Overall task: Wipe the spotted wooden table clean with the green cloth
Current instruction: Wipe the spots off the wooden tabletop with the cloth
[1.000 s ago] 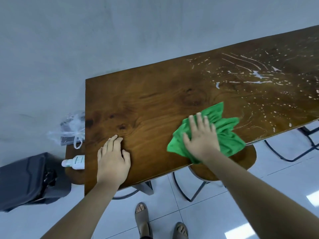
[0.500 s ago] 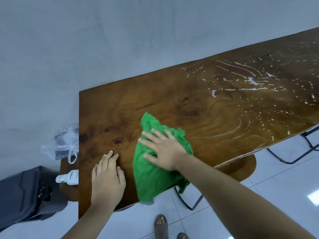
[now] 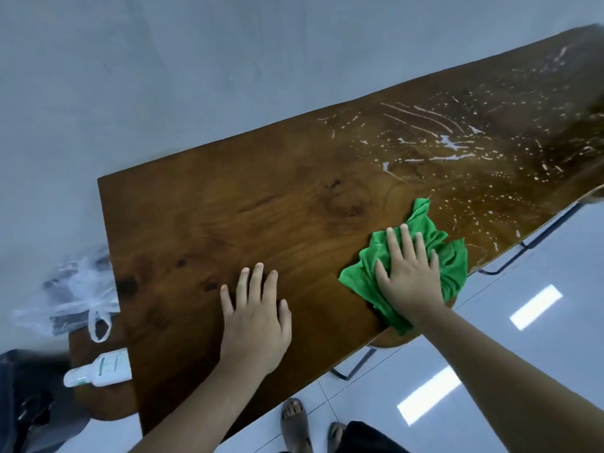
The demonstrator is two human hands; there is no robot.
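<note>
A long dark wooden table (image 3: 248,220) runs from lower left to upper right. White spots and streaks (image 3: 457,145) cover its right half, while the left half looks bare. A crumpled green cloth (image 3: 447,256) lies at the near edge, partly hanging over it. My right hand (image 3: 408,276) presses flat on the cloth with fingers spread. My left hand (image 3: 255,315) rests flat on the bare wood to the left of the cloth, holding nothing.
A round wooden stool (image 3: 98,397) at the table's left end carries a white bottle (image 3: 98,371) lying on its side and a clear plastic bag (image 3: 78,289). A dark bag (image 3: 23,400) sits at the far left. Another stool (image 3: 395,338) and black metal legs stand under the table. My sandalled feet (image 3: 294,420) are on white tiles.
My right hand swept the cloth from the right to the left near my left hand, then back right along the near edge. My left hand stayed flat on the wood.
</note>
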